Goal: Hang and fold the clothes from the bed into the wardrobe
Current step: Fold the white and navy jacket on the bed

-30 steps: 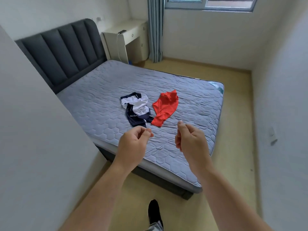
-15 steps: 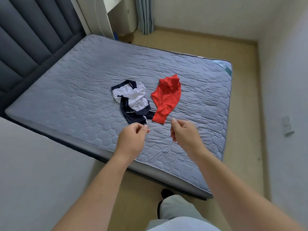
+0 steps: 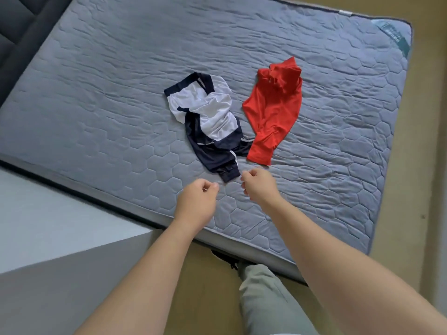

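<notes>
A crumpled navy and white garment (image 3: 208,122) lies in the middle of the grey quilted mattress (image 3: 96,112). A red garment (image 3: 273,112) lies just to its right, touching its dark lower end. My left hand (image 3: 197,201) hovers over the mattress near its front edge, fingers curled, holding nothing. My right hand (image 3: 260,187) is beside it, fingers also curled and empty, just short of the navy cuff. The wardrobe is not in view.
A dark padded headboard (image 3: 14,32) runs along the upper left. A pale grey wall corner (image 3: 60,238) stands at the lower left beside the bed. Tan floor (image 3: 423,213) lies to the right. My leg and dark shoe (image 3: 229,259) are at the bed's edge.
I have come closer to the bed and the view has tilted down. Both hands have moved forward toward the navy and white garment. The clothes have not moved.
</notes>
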Tool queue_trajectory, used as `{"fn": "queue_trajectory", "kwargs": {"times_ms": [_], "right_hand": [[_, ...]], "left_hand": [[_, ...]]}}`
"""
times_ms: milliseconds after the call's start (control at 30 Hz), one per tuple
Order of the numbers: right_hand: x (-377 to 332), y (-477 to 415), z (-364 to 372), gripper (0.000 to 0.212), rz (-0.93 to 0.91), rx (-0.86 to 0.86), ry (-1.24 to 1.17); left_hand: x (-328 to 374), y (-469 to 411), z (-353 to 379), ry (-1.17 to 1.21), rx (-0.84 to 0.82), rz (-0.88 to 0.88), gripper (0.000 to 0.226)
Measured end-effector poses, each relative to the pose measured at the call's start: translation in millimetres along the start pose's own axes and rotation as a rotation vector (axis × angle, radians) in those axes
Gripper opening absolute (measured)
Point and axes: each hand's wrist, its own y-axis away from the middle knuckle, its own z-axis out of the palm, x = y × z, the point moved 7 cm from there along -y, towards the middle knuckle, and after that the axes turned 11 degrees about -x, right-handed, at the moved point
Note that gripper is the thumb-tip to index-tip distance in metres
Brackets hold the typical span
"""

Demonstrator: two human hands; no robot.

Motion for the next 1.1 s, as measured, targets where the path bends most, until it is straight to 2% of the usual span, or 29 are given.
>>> {"fn": "queue_trajectory", "kwargs": {"times_ms": [133, 233, 433, 533, 633, 700, 767, 833, 967, 1100], "right_hand": [[17, -116, 36, 0.021, 0.087, 0.017, 0.047], [25, -189, 60, 0.003, 0.127, 0.026, 0.069], [54, -302, 83, 0.028, 0.3, 0.063, 0.115], [67, -339, 87, 0.041, 0.406, 0.045, 0.248], [79, -358, 94, 0.04, 0.401, -0.046, 0.241], [83, -359, 99, 0.036, 0.365, -0.105, 0.161], [78, -345, 95, 0.031, 0.315, -0.038, 0.021], [56, -321, 100, 0.023, 0.231, -0.052, -0.042], [-14, -239, 121, 0.037, 0.067, -0.258, -0.093], [-66, -144, 130, 0.039, 0.062, -0.358, -0.201]], "left_hand": [[-43, -99, 4, 0.02, -0.076, -0.072, 0.022], [-72, -158, 3, 0.021, -0.103, -0.094, 0.021], [-126, -231, 7, 0.036, -0.116, -0.166, 0.02], [-145, -248, 13, 0.028, -0.146, -0.204, 0.018], [-154, -255, 17, 0.02, -0.172, -0.219, 0.017], [-156, -255, 13, 0.033, -0.176, -0.227, 0.016], [-153, -249, 6, 0.053, -0.168, -0.232, 0.015], [-149, -239, -6, 0.073, -0.153, -0.248, 0.016], [-122, -212, -39, 0.132, -0.129, -0.26, 0.018], [-95, -176, -88, 0.261, -0.034, -0.289, 0.02]]}}
